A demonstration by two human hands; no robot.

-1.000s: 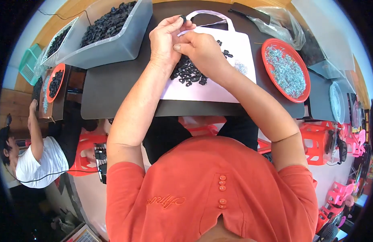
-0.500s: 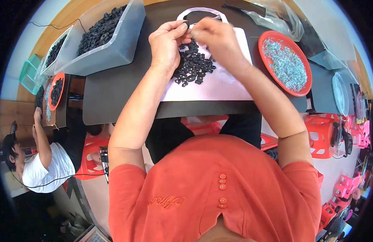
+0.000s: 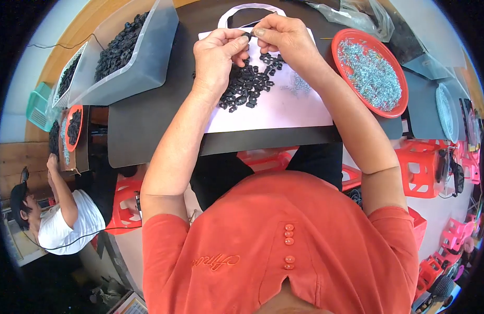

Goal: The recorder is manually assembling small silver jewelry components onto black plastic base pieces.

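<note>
Table was dark, across the upper half, with a clear tub upper left, a pale bag top centre and a red tray upper right. Left hand and right hand met above some black parts. Left thumb and forefinger pinched one small black piece; right ones pressed together beside it, couldn't tell on what. IMO it wanted a steady left hold.
</note>
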